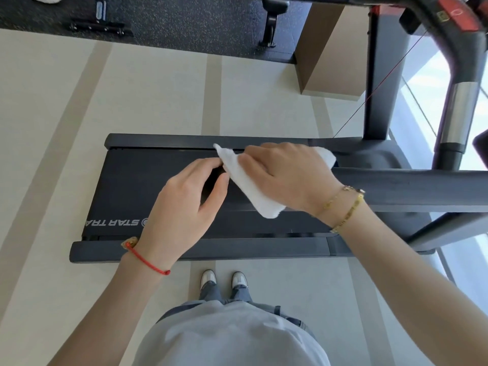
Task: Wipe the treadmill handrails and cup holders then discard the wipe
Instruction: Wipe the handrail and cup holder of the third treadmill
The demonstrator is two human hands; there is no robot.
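A white wipe (244,180) is wrapped over the end of the near dark grey handrail (412,186), which runs in from the right across the treadmill. My right hand (287,173) grips the wipe over the rail end, fingers curled round it. My left hand (184,199) pinches the wipe's left edge between thumb and fingertips. The far handrail (456,83), black with a silver sleeve, curves down at the upper right. Part of the console (459,17) with a red panel shows at the top right. No cup holder is in view.
The treadmill deck (137,191) lies crosswise below my hands, its side rails front and back. My feet (224,280) stand on the pale floor beside it. A brown box (330,48) and the black feet of another machine (272,27) stand beyond on the dark mat.
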